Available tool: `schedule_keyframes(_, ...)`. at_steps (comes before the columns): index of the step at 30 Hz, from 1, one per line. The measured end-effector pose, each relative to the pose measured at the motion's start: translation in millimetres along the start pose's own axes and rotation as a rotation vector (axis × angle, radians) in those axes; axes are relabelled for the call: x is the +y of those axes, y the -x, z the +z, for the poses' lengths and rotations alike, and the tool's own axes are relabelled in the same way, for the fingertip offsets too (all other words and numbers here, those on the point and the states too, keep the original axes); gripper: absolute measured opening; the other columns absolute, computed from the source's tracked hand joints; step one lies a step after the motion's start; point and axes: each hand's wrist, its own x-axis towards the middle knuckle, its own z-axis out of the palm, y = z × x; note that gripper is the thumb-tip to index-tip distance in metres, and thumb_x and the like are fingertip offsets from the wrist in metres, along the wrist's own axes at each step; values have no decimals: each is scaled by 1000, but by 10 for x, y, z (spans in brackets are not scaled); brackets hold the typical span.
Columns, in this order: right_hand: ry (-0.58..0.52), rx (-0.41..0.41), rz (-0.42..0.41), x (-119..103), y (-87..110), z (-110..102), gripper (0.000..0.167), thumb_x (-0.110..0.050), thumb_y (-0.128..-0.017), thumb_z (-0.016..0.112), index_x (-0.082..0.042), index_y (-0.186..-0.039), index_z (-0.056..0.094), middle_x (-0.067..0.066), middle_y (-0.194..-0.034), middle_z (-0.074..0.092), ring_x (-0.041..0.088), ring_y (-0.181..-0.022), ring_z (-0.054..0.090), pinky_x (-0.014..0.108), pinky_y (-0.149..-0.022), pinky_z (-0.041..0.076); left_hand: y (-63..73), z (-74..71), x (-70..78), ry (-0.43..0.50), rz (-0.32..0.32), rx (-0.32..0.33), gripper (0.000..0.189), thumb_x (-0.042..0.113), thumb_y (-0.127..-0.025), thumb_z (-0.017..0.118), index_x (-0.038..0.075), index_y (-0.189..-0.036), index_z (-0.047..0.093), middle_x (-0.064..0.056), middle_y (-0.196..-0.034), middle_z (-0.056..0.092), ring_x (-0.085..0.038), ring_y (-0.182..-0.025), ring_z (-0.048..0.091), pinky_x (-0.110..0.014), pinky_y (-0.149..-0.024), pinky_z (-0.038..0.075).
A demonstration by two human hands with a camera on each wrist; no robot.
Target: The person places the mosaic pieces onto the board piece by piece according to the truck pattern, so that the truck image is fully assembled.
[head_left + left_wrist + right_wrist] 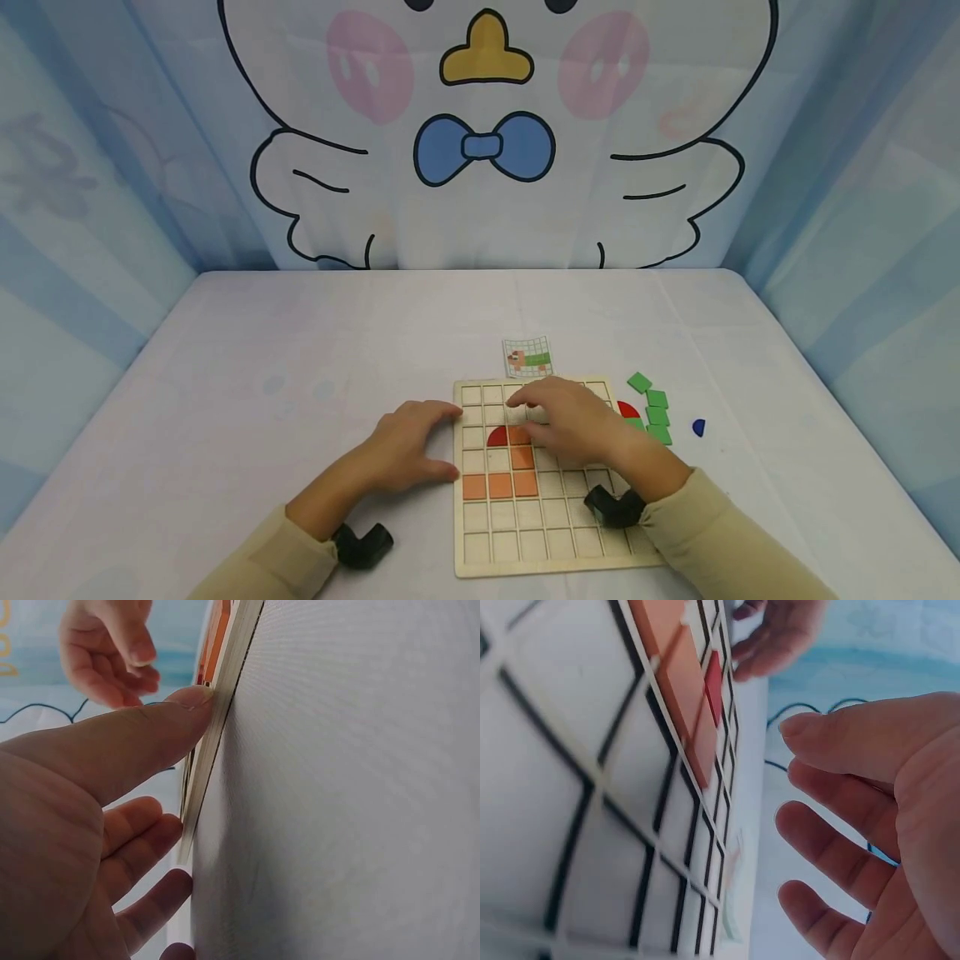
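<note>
A wooden grid board [547,542] lies on the table. Against its left edge my left hand [405,446] rests with thumb and fingers spread; the left wrist view shows the thumb [157,735] touching the board's side. My right hand [573,421] hovers over the upper part of the grid, fingers loosely bent. Nothing shows between those fingers [832,847] in the right wrist view. Several orange square tiles [498,486] sit in the grid's cells, some in a row and some in a column. Beside the top orange one is a red quarter-round tile [498,437].
Behind the board lies a small pattern card [528,358] with a gridded picture. Right of the board are several green square tiles [657,400], a red rounded piece [628,409] and a dark blue rounded piece [699,427]. A printed curtain [480,225] hangs behind the table.
</note>
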Motion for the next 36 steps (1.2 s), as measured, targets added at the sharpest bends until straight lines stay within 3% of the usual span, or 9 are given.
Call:
schedule_keyframes(9, -16, 70, 152, 214, 286, -183, 40, -16, -94, 70, -3, -131, 62, 12, -124, 65, 30, -108, 63, 50, -90, 50, 2, 5, 8, -2, 0, -5, 70, 30, -78, 86, 9, -137, 56, -7, -140, 56, -32, -131, 46, -58, -103, 35)
schedule_keyframes(19, -4, 138, 262, 530, 660, -318, 37, -15, -93, 72, 0, -126, 65, 14, -116, 67, 34, -103, 63, 53, -86, 50, -1, 8, 14, -2, -12, -7, 71, 30, -78, 86, 9, -138, 56, -7, -140, 55, -32, -131, 45, -57, -104, 34)
schedule_keyframes(28, 23, 110, 368, 722, 861, -308, 34, -18, -93, 69, 1, -122, 68, 18, -120, 67, 43, -114, 59, 59, -93, 45, -2, 4, 18, 2, -17, -3, 70, 29, -78, 86, 10, -138, 56, -6, -140, 56, -32, -132, 45, -57, -104, 33)
schedule_keyframes(36, 41, 83, 375, 811, 897, -262, 31, -17, -92, 69, 0, -118, 69, 16, -115, 69, 42, -112, 59, 59, -93, 45, -2, -10, 27, 0, -14, -5, 70, 29, -78, 86, 9, -138, 55, -7, -140, 55, -32, -132, 45, -57, -105, 33)
